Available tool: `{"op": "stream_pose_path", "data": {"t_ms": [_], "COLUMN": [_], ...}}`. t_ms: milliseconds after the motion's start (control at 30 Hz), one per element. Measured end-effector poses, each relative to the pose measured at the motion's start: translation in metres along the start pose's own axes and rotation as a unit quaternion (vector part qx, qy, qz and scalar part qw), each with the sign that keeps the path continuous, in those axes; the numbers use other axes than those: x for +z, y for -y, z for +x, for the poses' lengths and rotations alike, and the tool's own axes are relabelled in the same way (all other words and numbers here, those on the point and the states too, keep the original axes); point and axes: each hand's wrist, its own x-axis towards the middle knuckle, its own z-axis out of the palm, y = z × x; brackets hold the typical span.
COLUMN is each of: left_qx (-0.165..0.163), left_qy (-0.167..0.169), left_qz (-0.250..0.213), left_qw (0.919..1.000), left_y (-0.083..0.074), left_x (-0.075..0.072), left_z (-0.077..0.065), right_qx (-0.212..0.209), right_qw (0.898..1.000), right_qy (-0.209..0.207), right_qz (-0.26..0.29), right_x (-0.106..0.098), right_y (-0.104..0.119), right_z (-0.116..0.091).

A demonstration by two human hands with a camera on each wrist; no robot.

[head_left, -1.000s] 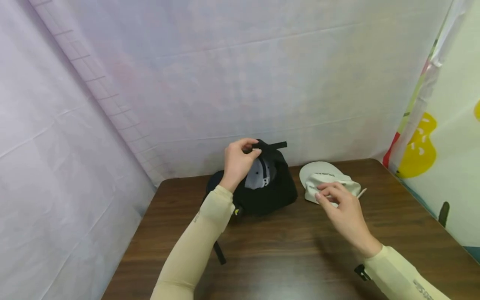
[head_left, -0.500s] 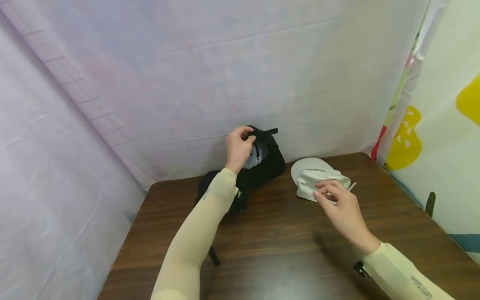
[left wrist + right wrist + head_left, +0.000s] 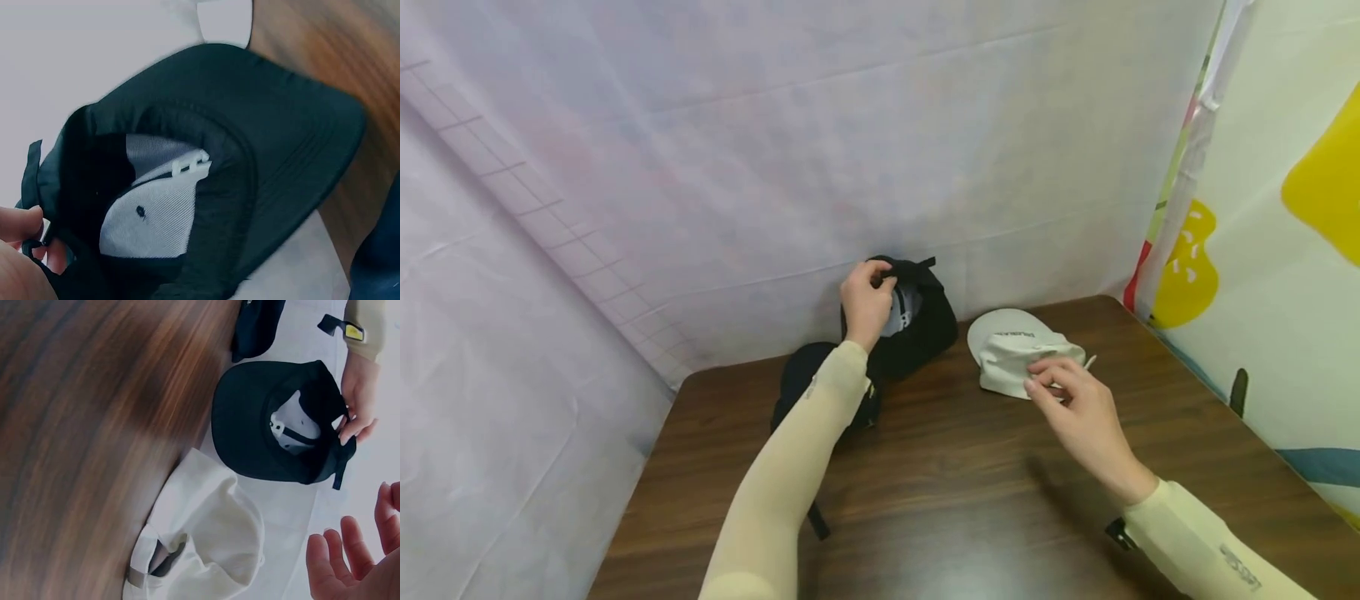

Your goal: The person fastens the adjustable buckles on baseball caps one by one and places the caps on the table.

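Note:
In the head view my left hand [image 3: 865, 310] pinches the back strap of a black cap [image 3: 934, 323] near the back curtain. The cap's opening faces me, with a pale grey lining and a white plastic clip inside; the left wrist view shows the thumb and fingers at the strap buckle [image 3: 45, 231]. My right hand [image 3: 1084, 417], fingers loosely bent, hovers in front of a white cap [image 3: 1006, 367] and holds nothing. In the right wrist view the white cap [image 3: 203, 537] lies crumpled, apart from those fingers [image 3: 354, 547].
A second dark cap [image 3: 801, 371] lies on the brown wooden table [image 3: 925, 500] at the left, partly hidden by my left forearm. A pale curtain [image 3: 775, 167] hangs along the table's back edge. At the right hangs a printed cloth [image 3: 1285, 333] with yellow shapes.
My left hand has carried the black cap back toward the curtain and away from the second dark cap, which shows more. My right hand stays nearly still. The head view has shifted slightly rightward.

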Motion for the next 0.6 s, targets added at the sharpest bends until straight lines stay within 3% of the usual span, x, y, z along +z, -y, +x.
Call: {"op": "stream_pose_path", "data": {"t_ms": [200, 367, 600], "left_qx": [0.063, 0.112, 0.136], "left_qy": [-0.003, 0.008, 0.060], "left_qz": [0.006, -0.001, -0.008], "left_qw": [0.9980, 0.9936, 0.9889], "left_y": [-0.005, -0.015, -0.021], "left_x": [-0.007, -0.015, -0.018], "left_z": [-0.021, -0.047, -0.090], "right_qx": [0.006, 0.010, 0.022], "right_qw": [1.000, 1.000, 1.000], "right_qy": [0.004, 0.006, 0.013], "right_qz": [0.005, 0.005, 0.011], "right_x": [0.001, 0.002, 0.008], "right_y": [-0.001, -0.003, -0.004], "right_z": [-0.003, -0.005, -0.008]}}
